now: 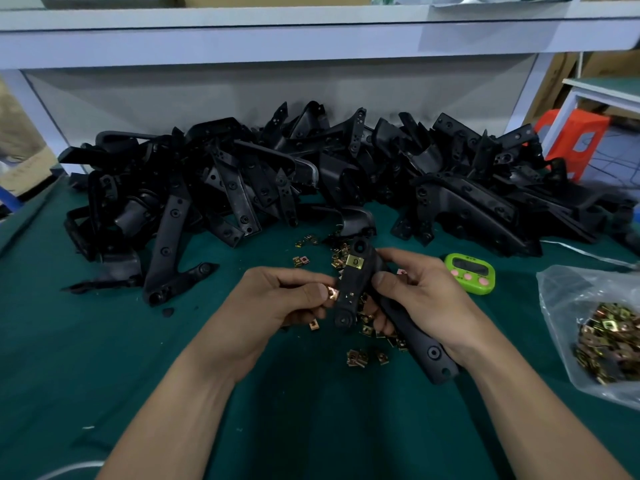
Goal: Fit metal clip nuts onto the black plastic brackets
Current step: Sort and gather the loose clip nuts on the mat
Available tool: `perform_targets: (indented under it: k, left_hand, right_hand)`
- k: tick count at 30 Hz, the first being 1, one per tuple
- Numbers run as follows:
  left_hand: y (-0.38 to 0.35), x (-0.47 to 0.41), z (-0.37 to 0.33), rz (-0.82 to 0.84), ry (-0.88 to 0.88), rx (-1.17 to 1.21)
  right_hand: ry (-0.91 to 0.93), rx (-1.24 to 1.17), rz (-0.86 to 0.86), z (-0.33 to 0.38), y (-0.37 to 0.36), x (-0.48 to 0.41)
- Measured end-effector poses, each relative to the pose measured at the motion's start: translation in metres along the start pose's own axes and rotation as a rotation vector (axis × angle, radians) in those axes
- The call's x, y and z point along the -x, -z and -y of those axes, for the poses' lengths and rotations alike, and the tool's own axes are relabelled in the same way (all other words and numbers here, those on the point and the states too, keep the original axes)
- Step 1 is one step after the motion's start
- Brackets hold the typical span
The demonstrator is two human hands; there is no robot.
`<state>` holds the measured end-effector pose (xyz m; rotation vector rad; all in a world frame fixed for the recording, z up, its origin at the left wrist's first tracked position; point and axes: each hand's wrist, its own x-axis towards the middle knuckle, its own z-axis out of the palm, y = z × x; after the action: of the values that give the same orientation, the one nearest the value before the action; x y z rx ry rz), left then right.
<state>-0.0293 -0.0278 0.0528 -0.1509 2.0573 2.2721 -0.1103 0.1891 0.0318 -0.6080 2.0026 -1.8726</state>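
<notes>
Green worktop (104, 358), mid-span: left hand (277, 299) pinches a brassy clip nut (333, 293) against the edge of a black bracket (349, 292) gripped by the right hand (422, 299); judged light, rigid plastic, best held by its long arm, nut small and slippery; second nut (355, 261) already seated, spare brackets (242, 174) heaped along far edge

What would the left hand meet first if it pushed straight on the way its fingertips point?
Most likely the black bracket in the right hand: the left hand pinches a clip nut right beside its edge, though depth is unclear.
</notes>
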Motion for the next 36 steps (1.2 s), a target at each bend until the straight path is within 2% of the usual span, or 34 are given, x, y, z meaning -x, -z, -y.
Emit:
perform_targets:
  k: [24, 36]
  left_hand:
    - [0.0026, -0.0001, 0.0002, -0.03, 0.031, -0.107]
    - [-0.0066, 0.0016, 0.001, -0.059, 0.05, -0.043]
  right_hand:
    - [0.033, 0.052, 0.021, 0.0013, 0.0004, 0.0007]
    - [0.059, 0.163, -0.047, 0.0037, -0.0019, 0.0032]
